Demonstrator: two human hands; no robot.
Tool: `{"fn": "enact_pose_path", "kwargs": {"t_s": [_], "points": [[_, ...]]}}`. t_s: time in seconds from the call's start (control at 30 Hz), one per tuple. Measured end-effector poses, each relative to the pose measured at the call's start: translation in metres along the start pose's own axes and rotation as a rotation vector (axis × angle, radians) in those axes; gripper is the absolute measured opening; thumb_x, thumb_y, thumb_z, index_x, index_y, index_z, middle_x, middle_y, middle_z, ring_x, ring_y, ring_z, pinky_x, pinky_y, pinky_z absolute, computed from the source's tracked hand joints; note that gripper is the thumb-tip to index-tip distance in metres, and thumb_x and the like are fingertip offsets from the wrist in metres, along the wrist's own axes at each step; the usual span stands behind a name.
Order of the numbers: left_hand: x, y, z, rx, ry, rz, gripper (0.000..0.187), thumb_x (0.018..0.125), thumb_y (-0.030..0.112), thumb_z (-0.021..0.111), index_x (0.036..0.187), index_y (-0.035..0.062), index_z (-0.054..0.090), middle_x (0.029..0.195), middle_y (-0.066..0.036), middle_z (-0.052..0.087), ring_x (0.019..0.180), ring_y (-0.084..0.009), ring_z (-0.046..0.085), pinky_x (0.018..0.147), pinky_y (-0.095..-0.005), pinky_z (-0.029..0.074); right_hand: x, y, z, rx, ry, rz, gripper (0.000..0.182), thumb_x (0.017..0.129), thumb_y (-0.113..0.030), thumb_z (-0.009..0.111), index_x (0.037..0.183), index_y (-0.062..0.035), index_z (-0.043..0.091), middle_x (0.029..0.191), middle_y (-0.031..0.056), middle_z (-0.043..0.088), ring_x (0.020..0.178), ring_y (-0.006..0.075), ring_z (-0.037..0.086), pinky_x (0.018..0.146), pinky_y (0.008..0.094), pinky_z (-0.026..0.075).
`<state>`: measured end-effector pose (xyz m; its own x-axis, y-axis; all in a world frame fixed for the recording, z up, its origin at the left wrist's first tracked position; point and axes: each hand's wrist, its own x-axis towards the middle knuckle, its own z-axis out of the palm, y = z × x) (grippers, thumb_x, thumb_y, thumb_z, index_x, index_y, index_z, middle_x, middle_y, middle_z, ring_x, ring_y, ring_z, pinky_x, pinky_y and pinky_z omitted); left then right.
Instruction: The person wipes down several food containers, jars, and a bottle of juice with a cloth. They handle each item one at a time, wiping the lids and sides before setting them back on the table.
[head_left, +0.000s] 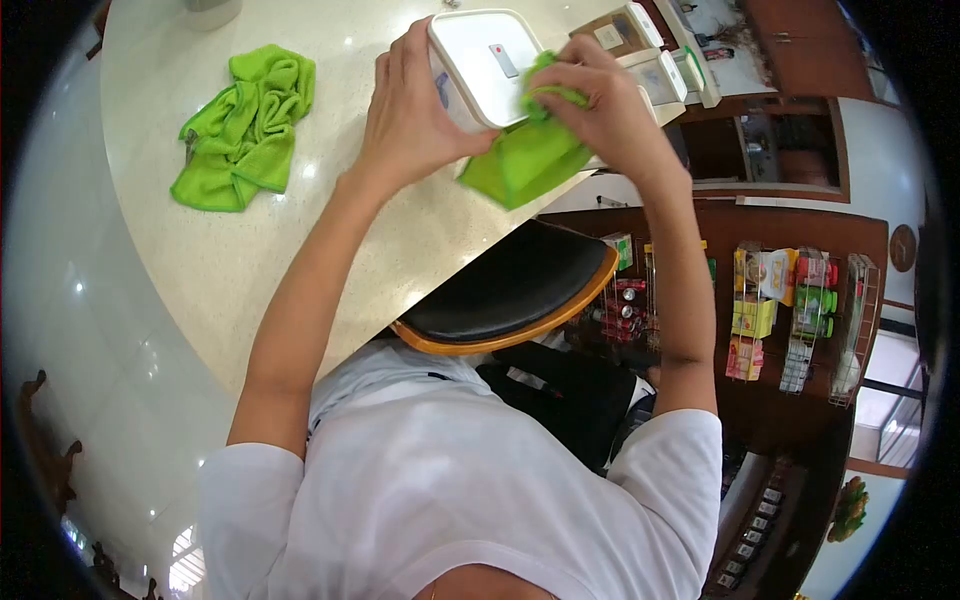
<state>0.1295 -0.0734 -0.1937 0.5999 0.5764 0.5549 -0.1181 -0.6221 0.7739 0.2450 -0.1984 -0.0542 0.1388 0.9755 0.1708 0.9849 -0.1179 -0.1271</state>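
A clear food container with a white lid is tilted above the pale table. Its left side rests in my left hand, the fingers along the wall and the thumb at the near edge. Bunched in my right hand is a green cloth, which touches the lid's right edge and hangs below it. A second green cloth lies crumpled on the tabletop to the left.
More lidded containers stand at the table's right edge. A black-seated chair is tucked against the near edge of the table. Racks of packaged goods stand at the right. Part of a pale round vessel shows at the top left.
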Motion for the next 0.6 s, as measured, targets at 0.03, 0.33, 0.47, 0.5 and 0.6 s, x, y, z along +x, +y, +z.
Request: {"fn": "enact_pose_path", "kwargs": {"t_s": [0.03,0.33,0.47,0.5,0.6], "points": [[0.001,-0.001,-0.002,0.004,-0.003,-0.004,0.12,0.051,0.023,0.087,0.141,-0.0034,0.011,0.128,-0.024,0.037,0.119,-0.038,0.039,0.101,-0.0445,0.035,-0.004,0.004,-0.002,0.006,-0.001,0.0,0.017,0.079,-0.012,0.069,0.093,-0.0024,0.068,0.088,0.0125,0.056,0.079,0.0277,0.061,0.072,0.0354,0.048],[0.025,-0.015,-0.028,-0.612,-0.688,-0.067,0.118,0.055,0.008,0.082,0.148,0.0046,0.009,0.144,-0.019,0.031,0.133,-0.0285,0.034,0.107,-0.0338,0.032,-0.004,-0.062,0.017,0.137,0.121,0.009,0.011,0.074,-0.004,0.067,0.081,0.0001,0.06,0.083,0.0153,0.054,0.076,0.0354,0.058,0.064,0.0415,0.047],[0.026,-0.028,-0.015,-0.599,-0.699,-0.079,0.117,0.061,0.011,0.083,0.149,0.0116,0.007,0.149,-0.013,0.027,0.136,-0.0235,0.029,0.109,-0.035,0.029,0.04,-0.029,0.039,-0.033,0.274,0.015,0.015,0.072,0.0,0.069,0.085,-0.0001,0.062,0.076,0.0138,0.058,0.071,0.0332,0.058,0.063,0.0366,0.046],[0.026,-0.029,-0.014,-0.598,-0.703,-0.076,0.117,0.061,0.011,0.083,0.149,0.0116,0.007,0.149,-0.013,0.027,0.136,-0.0235,0.029,0.109,-0.035,0.029,0.042,-0.026,0.041,-0.063,0.306,0.07,0.013,0.073,-0.002,0.069,0.085,-0.0004,0.063,0.077,0.0141,0.059,0.072,0.033,0.059,0.064,0.0367,0.046],[0.024,-0.028,-0.019,-0.733,-0.68,-0.212,0.105,0.067,0.007,0.077,0.149,0.0102,0.01,0.149,-0.015,0.027,0.136,-0.0273,0.029,0.111,-0.034,0.025,0.024,-0.056,0.035,0.032,0.324,0.092,0.011,0.075,-0.005,0.068,0.084,-0.0007,0.064,0.078,0.0144,0.061,0.073,0.0324,0.061,0.064,0.0364,0.048]]}}
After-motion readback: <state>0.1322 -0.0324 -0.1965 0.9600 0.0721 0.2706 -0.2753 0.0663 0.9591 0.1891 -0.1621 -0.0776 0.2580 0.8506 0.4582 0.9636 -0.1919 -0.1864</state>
